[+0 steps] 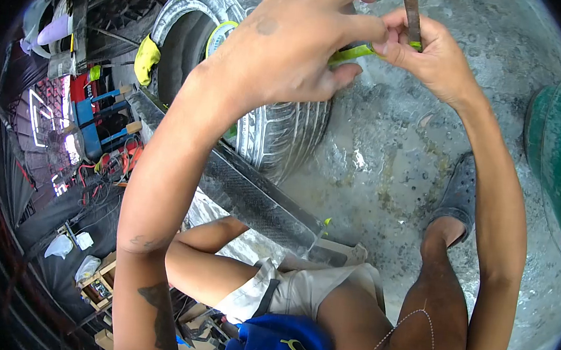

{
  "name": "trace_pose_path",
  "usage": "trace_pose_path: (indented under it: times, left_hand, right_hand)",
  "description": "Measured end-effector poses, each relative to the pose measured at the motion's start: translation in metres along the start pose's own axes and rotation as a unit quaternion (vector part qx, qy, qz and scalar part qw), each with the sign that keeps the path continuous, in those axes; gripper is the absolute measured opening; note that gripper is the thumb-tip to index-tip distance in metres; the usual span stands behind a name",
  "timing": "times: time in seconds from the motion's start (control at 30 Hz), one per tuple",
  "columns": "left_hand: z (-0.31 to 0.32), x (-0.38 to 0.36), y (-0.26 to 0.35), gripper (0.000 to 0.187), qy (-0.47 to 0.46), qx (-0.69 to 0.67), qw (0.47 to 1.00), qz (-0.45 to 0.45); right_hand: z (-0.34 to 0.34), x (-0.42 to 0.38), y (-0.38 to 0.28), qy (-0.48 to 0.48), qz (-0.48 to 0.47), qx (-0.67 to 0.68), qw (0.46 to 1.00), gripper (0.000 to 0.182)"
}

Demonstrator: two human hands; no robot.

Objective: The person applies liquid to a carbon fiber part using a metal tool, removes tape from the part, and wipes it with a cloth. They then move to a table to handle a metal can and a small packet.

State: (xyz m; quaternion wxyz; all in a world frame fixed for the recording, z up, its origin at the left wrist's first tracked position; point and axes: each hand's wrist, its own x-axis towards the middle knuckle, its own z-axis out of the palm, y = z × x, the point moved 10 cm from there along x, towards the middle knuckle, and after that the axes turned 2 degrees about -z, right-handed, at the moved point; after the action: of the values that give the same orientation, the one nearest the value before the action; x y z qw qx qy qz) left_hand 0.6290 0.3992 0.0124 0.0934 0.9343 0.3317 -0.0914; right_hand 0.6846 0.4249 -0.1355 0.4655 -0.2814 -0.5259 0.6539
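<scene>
My right hand (427, 58) is closed, thumb and fingers pinching a narrow rusty-brown blade-like strip (411, 13) that points up past the fingers. A yellow-green tape-like band (352, 53) runs leftward from this pinch toward my left hand (299, 40). The left hand has its fingers spread, with the index fingertip right at the right hand's fingers and the thumb apart below the band. Behind the left wrist shows part of a yellow-green ring (212, 39). A wet, whitish-smeared tyre (283, 138) lies below the left hand.
A long black carbon-patterned panel (258, 196) stretches beside the tyre. A yellow cloth (146, 60) hangs at the tyre's left. On the right stands a green tub (550, 145). The grey floor (388, 164) is wet. Tools and a wooden crate (98, 286) fill the left side.
</scene>
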Motion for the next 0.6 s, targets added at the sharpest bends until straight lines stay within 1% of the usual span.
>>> trace_pose_path:
  times: [0.07, 0.1, 0.17, 0.2, 0.27, 0.4, 0.5, 0.57, 0.6]
  left_hand:
    - [-0.001, 0.000, -0.002, 0.037, 0.010, 0.002, 1.000, 0.002]
    - [-0.002, 0.001, -0.001, 0.035, 0.020, 0.005, 1.000, 0.006]
    - [-0.003, 0.001, -0.001, 0.036, 0.015, 0.013, 1.000, 0.012]
    - [-0.003, 0.002, 0.000, 0.036, 0.010, 0.021, 1.000, 0.017]
    - [-0.003, 0.003, 0.001, 0.036, 0.003, 0.023, 1.000, 0.014]
    - [-0.003, 0.006, -0.001, 0.037, 0.002, 0.013, 1.000, 0.007]
    - [-0.003, 0.008, 0.001, 0.036, -0.003, 0.007, 1.000, 0.004]
    - [-0.002, 0.008, -0.001, 0.035, -0.006, 0.008, 1.000, -0.001]
    - [-0.001, 0.009, -0.001, 0.034, -0.009, 0.008, 1.000, -0.004]
  right_hand:
    - [0.001, -0.001, 0.007, -0.017, 0.052, -0.057, 0.997, 0.030]
    - [0.004, -0.002, 0.002, -0.017, 0.053, -0.056, 0.997, 0.030]
    - [0.000, -0.006, -0.015, 0.052, 0.029, -0.029, 0.998, 0.033]
    - [0.000, -0.007, -0.015, 0.053, 0.029, -0.029, 0.998, 0.033]
    - [-0.004, -0.011, -0.014, 0.069, 0.025, -0.073, 0.995, 0.032]
    - [-0.005, -0.018, -0.009, 0.056, 0.026, -0.082, 0.995, 0.030]
    - [-0.006, -0.021, -0.017, 0.075, 0.011, -0.083, 0.994, 0.028]
    - [-0.001, -0.020, -0.023, 0.045, 0.001, -0.131, 0.990, 0.026]
    - [0.001, -0.020, -0.023, 0.044, 0.000, -0.131, 0.990, 0.026]
